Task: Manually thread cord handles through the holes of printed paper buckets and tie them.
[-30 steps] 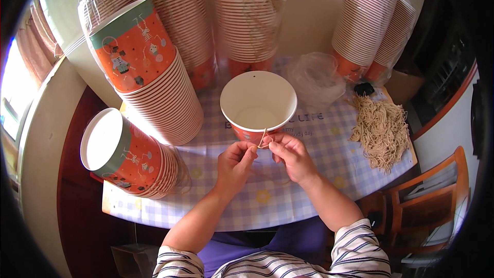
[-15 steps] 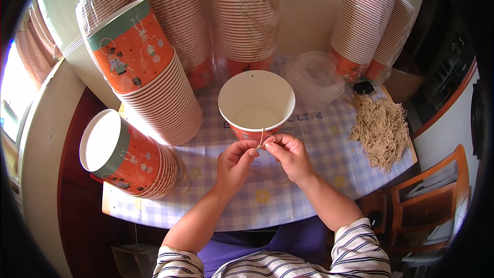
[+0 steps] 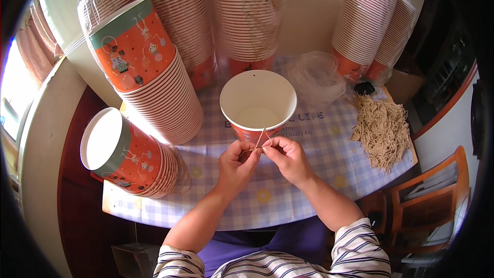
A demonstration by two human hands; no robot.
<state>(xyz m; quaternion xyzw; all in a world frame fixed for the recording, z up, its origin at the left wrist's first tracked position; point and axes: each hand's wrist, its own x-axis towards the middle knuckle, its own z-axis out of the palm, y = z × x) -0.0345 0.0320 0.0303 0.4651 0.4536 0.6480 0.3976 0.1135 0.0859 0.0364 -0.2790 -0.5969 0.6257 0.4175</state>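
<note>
A paper bucket (image 3: 257, 98), white inside and orange outside, stands upright in the middle of the table. A thin beige cord (image 3: 261, 137) comes from its near rim. At the near side of the bucket, my left hand (image 3: 239, 162) pinches the cord between thumb and forefinger. Right beside it, my right hand (image 3: 287, 158) also pinches the cord, fingertips almost touching those of the left. The small crossing of the cord between the fingers is partly hidden. On the bucket's far wall a small dark hole shows.
Nested orange buckets (image 3: 159, 98) stand at left, with a shorter leaning stack (image 3: 139, 159) nearer me. Bagged stacks (image 3: 244, 15) line the back. A crumpled plastic bag (image 3: 319, 80) and a heap of beige cords (image 3: 381, 134) lie on the right. A wooden chair (image 3: 427, 201) stands beyond the table's right edge.
My fingers have shifted slightly on the cord, and two strands now spread in a narrow V below the rim. The bucket stays in place.
</note>
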